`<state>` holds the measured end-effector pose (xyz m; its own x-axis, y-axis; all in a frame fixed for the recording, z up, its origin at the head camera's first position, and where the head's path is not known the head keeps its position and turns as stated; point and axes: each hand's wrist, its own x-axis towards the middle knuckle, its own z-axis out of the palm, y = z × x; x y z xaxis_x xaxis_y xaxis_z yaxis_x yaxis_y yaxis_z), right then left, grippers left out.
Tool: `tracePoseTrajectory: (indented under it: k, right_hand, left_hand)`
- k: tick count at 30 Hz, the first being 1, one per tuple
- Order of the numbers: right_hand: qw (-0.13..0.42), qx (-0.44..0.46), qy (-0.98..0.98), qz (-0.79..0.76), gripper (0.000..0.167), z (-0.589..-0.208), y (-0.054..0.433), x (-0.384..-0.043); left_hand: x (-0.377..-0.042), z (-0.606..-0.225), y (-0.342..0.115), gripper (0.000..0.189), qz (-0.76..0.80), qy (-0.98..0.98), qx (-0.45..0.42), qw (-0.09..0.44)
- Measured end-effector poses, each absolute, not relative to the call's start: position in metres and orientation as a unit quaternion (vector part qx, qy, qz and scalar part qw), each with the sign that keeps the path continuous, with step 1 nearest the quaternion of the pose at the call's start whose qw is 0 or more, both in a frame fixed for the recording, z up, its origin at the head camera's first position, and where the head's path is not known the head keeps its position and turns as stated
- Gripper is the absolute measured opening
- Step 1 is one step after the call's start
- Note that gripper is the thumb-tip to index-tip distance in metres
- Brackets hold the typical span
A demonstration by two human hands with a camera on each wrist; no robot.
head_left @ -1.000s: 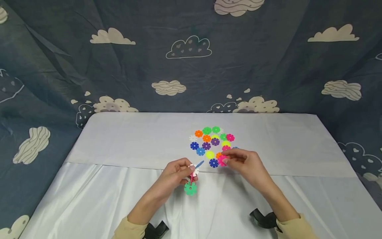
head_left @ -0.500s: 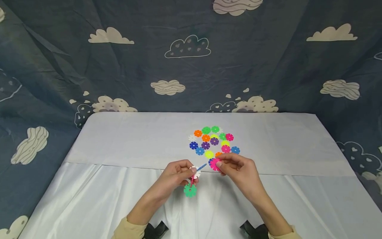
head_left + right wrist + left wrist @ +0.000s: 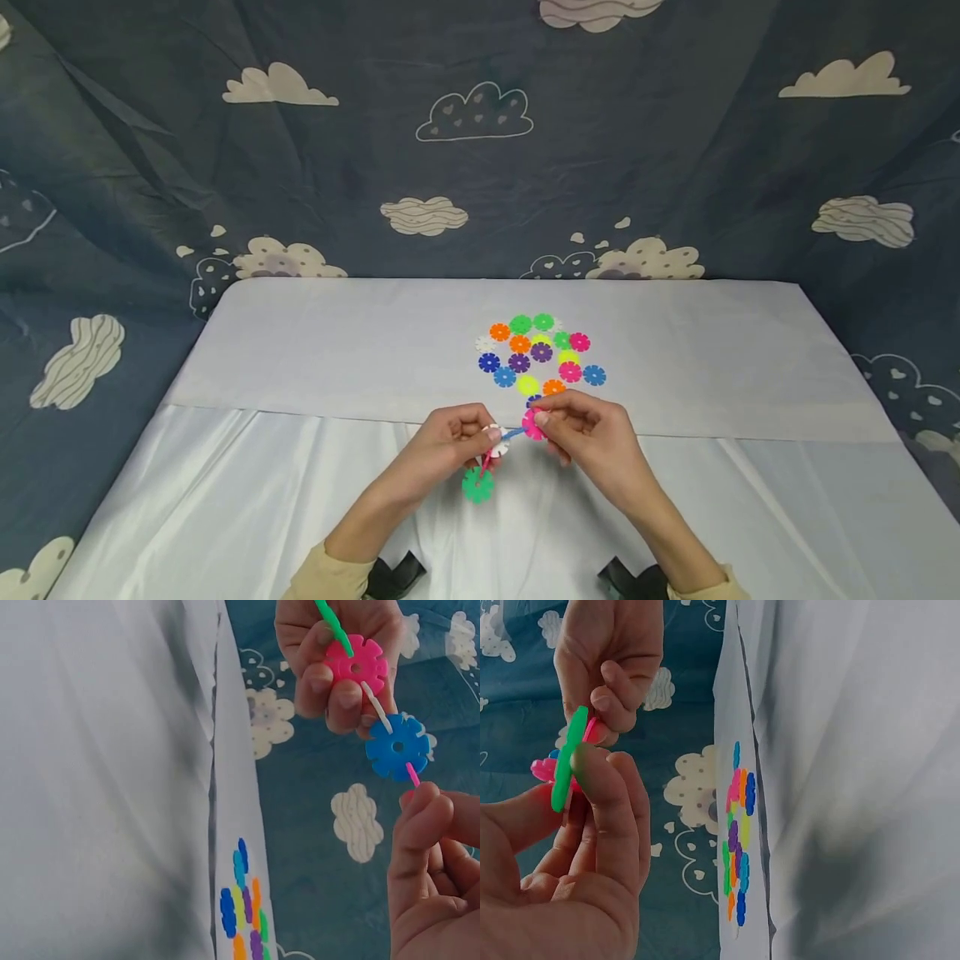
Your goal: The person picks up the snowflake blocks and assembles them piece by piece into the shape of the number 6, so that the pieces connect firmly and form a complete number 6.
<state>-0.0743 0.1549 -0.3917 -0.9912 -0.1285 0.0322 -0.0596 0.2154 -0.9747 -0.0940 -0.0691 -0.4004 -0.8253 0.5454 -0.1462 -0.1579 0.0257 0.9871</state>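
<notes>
My left hand point(image 3: 442, 446) grips a short chain of notched plastic building discs. The chain has a green disc point(image 3: 477, 485) hanging at the bottom, then a pink disc point(image 3: 360, 667), a white disc point(image 3: 498, 442) and a blue disc point(image 3: 388, 754). Thumb and forefinger of my right hand point(image 3: 600, 437) pinch another pink disc point(image 3: 533, 424). Its edge stands at the blue disc's rim in the right wrist view, the two discs crosswise. In the left wrist view the green disc is edge-on and partly hides the rest of the chain.
Beyond the hands, several loose discs in mixed colours lie on the white tablecloth point(image 3: 337, 350), among them an orange disc point(image 3: 499, 332) and a purple disc point(image 3: 519, 363). A dark curtain point(image 3: 480, 183) with printed clouds hangs behind the table.
My right hand has carried the pink disc from the loose discs leftward and toward me, up to the chain's blue disc. The left hand has stayed nearly in place, tilting the chain slightly.
</notes>
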Motion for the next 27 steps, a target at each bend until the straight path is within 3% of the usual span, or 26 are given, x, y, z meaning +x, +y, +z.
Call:
tracePoseTrajectory:
  k: [10, 27]
  right_hand:
    - [0.024, -0.074, 0.768, -0.635, 0.018, -0.398, 0.15, -0.075]
    - [0.033, -0.046, 0.736, -0.674, 0.021, -0.409, 0.147, -0.077]
  left_hand:
    - [-0.092, -0.402, -0.067, 0.019, 0.668, 0.698, 0.133, 0.219]
    - [-0.092, -0.405, -0.064, 0.018, 0.668, 0.698, 0.138, 0.217]
